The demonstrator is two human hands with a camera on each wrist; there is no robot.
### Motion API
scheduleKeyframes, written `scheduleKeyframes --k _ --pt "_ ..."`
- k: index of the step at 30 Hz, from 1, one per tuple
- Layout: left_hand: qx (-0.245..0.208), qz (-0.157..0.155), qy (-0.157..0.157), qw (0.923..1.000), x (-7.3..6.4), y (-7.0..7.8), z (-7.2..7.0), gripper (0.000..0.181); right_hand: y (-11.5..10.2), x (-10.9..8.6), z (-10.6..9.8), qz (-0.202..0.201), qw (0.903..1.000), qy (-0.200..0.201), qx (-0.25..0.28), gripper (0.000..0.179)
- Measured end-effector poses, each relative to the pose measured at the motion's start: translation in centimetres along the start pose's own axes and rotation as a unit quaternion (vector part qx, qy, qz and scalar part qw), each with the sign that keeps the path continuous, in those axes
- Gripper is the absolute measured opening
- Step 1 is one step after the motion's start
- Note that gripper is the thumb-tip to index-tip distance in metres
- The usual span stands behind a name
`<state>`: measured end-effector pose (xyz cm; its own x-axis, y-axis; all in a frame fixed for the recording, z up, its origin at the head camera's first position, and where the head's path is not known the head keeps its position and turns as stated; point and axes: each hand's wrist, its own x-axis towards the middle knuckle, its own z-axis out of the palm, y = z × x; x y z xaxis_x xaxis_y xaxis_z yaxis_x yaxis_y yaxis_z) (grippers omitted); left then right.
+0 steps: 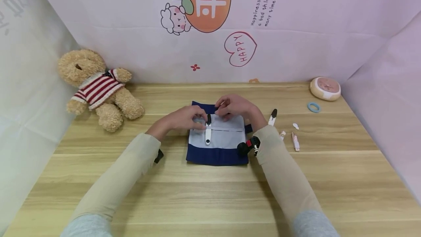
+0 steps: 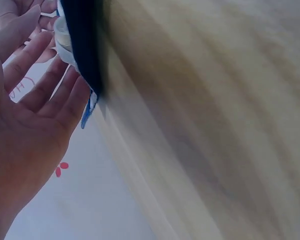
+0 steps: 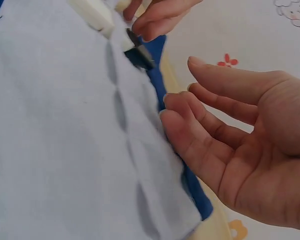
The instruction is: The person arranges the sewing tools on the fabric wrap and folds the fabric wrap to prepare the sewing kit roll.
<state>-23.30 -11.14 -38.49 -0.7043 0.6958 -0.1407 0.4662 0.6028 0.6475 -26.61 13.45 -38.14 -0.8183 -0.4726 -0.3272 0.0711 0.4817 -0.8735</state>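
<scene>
A navy-edged cloth roll (image 1: pixel 217 155) lies spread on the table, with pale grey pocket fabric (image 3: pixel 55 125) inside. In its pocket, toward the left, sits a slim white tool (image 1: pixel 208 136) with a dark tip; its exact kind cannot be told. My left hand (image 1: pixel 187 118) hovers at that tool's left side, fingers loosely extended around the dark tip (image 3: pixel 138 54). Over the cloth's far edge is my right hand (image 1: pixel 234 106), fingers gently bent. The right wrist view shows its thumb apart from the fingers, with fingertips right at the navy border (image 3: pixel 190 182).
Right of the cloth lie a second dark-tipped white tool (image 1: pixel 272 117), pink nail clippers (image 1: pixel 295 142), a small white piece (image 1: pixel 296 126) and a blue ring (image 1: pixel 314 107). A pink-faced oval clock (image 1: pixel 325 88) stands at back right, a teddy bear (image 1: pixel 98 90) at back left.
</scene>
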Motion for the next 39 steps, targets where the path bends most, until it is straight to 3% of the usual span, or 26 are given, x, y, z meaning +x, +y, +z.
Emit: scheduleKeyframes --k 6,13,26,39 --pt "0.008 0.009 0.009 0.9999 0.9 0.2 0.2 0.032 0.1 -1.3 -1.3 -0.013 0.9994 0.031 0.002 0.04" --pt "0.018 -0.014 0.021 0.9995 1.0 0.6 0.5 0.04 0.9 -3.4 -3.2 -0.019 0.9971 0.073 0.006 0.048" --pt "0.045 -0.013 -0.005 0.9989 1.8 1.8 0.4 0.045 3.9 -7.4 -7.3 0.001 0.9874 0.154 0.037 0.053" --pt "0.052 -0.021 -0.017 0.9982 2.3 2.3 0.6 0.048 6.9 -9.7 -9.6 0.011 0.9815 0.186 0.043 0.053"
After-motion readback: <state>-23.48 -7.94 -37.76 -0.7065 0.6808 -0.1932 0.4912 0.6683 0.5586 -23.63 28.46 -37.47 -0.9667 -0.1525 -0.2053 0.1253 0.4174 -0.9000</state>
